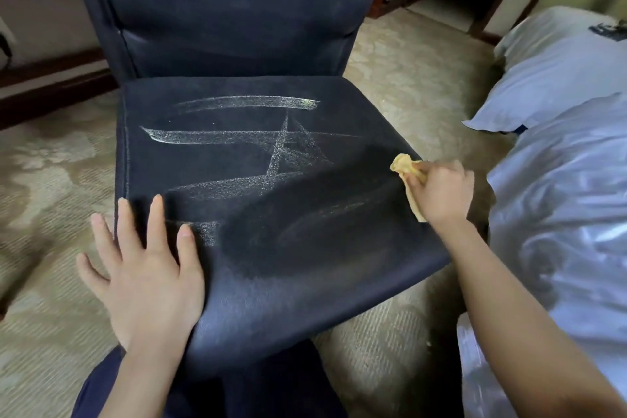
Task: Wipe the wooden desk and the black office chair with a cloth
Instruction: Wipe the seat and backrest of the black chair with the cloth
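Right hand (439,192) grips a bunched yellow cloth (405,169) with fingers curled round it, holding it at the right edge of the black office chair's seat (258,180); one end of the cloth sticks out past the knuckles toward the seat and the other hangs below the hand. Left hand (146,268) lies flat on the seat's front left corner, fingers straight and spread apart, holding nothing. Pale chalky streaks cross the back and middle of the seat, while a darker smear runs across the part near the cloth. More faint streaks mark the chair's backrest (234,10). The chair stands on beige patterned carpet (44,180), with a bed's white duvet (559,197) and pillow (549,71) just beside it on the right
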Demonstrator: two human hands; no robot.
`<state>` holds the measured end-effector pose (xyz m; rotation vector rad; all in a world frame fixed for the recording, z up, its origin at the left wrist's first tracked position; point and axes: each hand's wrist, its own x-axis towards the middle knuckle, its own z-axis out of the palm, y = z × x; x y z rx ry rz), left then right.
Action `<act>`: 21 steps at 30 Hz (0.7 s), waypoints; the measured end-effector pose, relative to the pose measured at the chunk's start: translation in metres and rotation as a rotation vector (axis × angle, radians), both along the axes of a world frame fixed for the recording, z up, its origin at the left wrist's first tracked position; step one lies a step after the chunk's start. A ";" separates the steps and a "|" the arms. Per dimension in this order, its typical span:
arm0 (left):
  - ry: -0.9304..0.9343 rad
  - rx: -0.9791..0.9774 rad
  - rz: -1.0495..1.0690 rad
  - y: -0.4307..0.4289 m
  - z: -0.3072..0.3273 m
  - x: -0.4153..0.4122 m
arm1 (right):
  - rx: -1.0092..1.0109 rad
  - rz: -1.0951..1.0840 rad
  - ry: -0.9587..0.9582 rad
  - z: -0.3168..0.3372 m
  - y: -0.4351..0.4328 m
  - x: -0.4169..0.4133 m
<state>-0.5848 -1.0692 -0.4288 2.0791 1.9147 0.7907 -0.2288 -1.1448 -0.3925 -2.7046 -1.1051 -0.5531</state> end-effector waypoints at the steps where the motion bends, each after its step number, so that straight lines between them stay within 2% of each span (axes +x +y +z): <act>1: 0.003 -0.001 -0.003 0.002 0.000 -0.002 | 0.027 0.011 0.049 0.001 0.008 0.004; 4: 0.010 0.002 -0.007 0.009 0.000 -0.008 | 0.215 0.041 0.359 0.001 0.028 -0.003; 5: 0.006 0.004 -0.006 0.012 0.000 -0.009 | 0.240 0.032 0.397 0.000 0.032 -0.010; 8: 0.015 0.023 -0.002 0.021 -0.002 -0.017 | 0.218 0.079 0.380 -0.005 0.038 -0.045; 14: -0.004 0.084 -0.024 0.045 -0.006 -0.032 | 0.225 0.369 0.341 -0.012 0.039 -0.147; 21: 0.002 0.157 -0.133 0.062 -0.002 -0.040 | 0.374 0.609 0.239 -0.020 0.027 -0.239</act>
